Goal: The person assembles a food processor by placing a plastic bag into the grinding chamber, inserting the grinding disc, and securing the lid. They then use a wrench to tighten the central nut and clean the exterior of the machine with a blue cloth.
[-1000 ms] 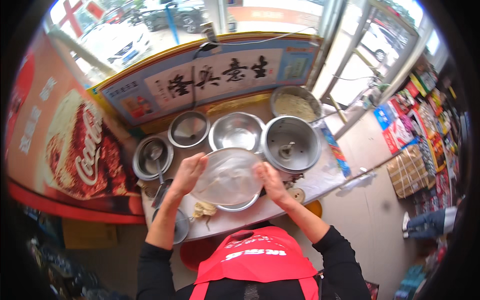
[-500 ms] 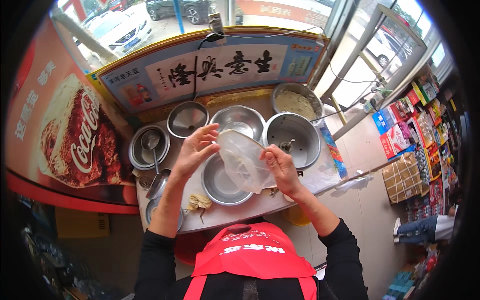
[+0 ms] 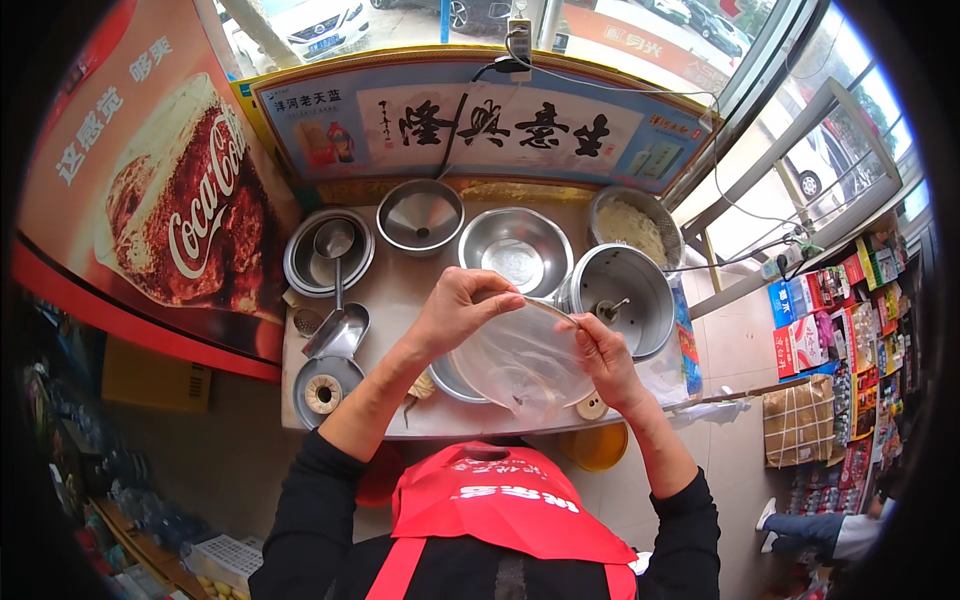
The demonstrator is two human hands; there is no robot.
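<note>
A person in a red apron (image 3: 500,505) stands at a small counter (image 3: 400,290), seen from above. Both hands hold a thin, clear plastic bag (image 3: 520,360) over the counter's near edge. The left hand (image 3: 455,312) pinches the bag's upper rim between thumb and fingers, closed on it. The right hand (image 3: 605,360), at the bag's 3 o'clock, grips the opposite rim, fingers curled. Below the bag sits a steel basin (image 3: 450,378), mostly hidden. At 12 o'clock from the bag stands an empty steel bowl (image 3: 515,250); at 2 o'clock a steel pot (image 3: 620,295); at 9 o'clock a ladle (image 3: 338,325).
</note>
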